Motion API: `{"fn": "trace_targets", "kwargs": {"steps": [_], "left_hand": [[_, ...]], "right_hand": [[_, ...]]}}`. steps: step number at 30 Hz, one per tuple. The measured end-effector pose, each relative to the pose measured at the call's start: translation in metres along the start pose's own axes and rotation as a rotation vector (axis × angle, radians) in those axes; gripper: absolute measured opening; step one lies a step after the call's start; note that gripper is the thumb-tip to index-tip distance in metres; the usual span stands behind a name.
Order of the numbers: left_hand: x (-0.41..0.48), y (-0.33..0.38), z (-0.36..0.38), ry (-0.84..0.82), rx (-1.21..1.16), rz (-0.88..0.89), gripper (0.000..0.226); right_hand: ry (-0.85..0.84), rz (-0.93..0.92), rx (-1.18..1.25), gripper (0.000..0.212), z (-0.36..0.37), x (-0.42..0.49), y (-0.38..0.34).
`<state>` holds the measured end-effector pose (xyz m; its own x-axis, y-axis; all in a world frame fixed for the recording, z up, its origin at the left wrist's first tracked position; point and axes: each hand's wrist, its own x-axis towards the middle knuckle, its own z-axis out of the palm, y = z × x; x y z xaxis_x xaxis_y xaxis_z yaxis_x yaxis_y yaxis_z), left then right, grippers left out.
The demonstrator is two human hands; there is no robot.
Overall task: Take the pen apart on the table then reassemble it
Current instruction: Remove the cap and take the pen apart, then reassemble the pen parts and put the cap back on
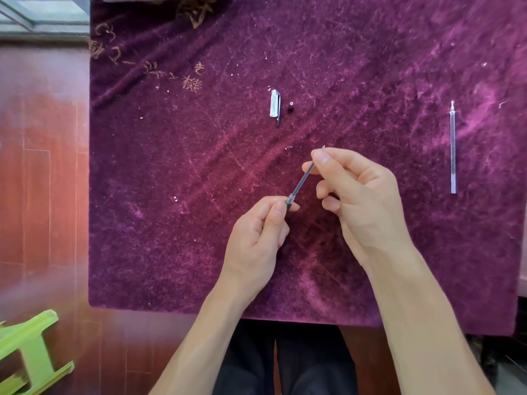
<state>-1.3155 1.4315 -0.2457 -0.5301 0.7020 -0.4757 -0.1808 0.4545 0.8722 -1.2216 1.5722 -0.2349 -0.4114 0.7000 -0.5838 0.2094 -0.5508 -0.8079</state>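
My left hand (256, 238) pinches the dark lower end of the pen barrel (289, 202), which points up and to the right. From that barrel a thin dark refill (303, 179) sticks out, and my right hand (359, 195) pinches it near its metal tip (323, 147). Both hands hover over the middle of the purple cloth (199, 223). The clear pen cap (275, 105) with its clip lies farther up the cloth. Beside the cap rest two tiny parts, one pale (291, 103) and one dark (290, 110). A second, clear refill tube (452, 146) lies upright at the right.
The velvet cloth bears gold embroidered characters (171, 72) at its upper left. Reddish wooden floor (42, 166) runs along the left side. A green plastic stool (31, 354) stands at the bottom left. My dark trousers (285, 360) show below the table's front edge.
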Motion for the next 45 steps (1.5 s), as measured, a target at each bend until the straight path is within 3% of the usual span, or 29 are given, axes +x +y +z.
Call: {"fn": "trace_targets", "kwargs": {"steps": [13, 25, 29, 45], "left_hand": [[0.002, 0.0, 0.006, 0.058, 0.036, -0.039, 0.031], [0.005, 0.004, 0.011, 0.136, 0.052, -0.09, 0.034], [0.007, 0.003, 0.011, 0.154, 0.037, -0.103, 0.034], [0.006, 0.002, 0.013, 0.183, 0.019, -0.095, 0.035]], "right_hand": [[0.131, -0.134, 0.065, 0.008, -0.04, 0.029, -0.032], [0.417, -0.316, -0.419, 0.006, -0.119, 0.056, -0.06], [0.522, -0.319, -0.557, 0.017, -0.14, 0.068, -0.061], [0.614, -0.28, -0.762, 0.02, -0.143, 0.077, -0.06]]}}
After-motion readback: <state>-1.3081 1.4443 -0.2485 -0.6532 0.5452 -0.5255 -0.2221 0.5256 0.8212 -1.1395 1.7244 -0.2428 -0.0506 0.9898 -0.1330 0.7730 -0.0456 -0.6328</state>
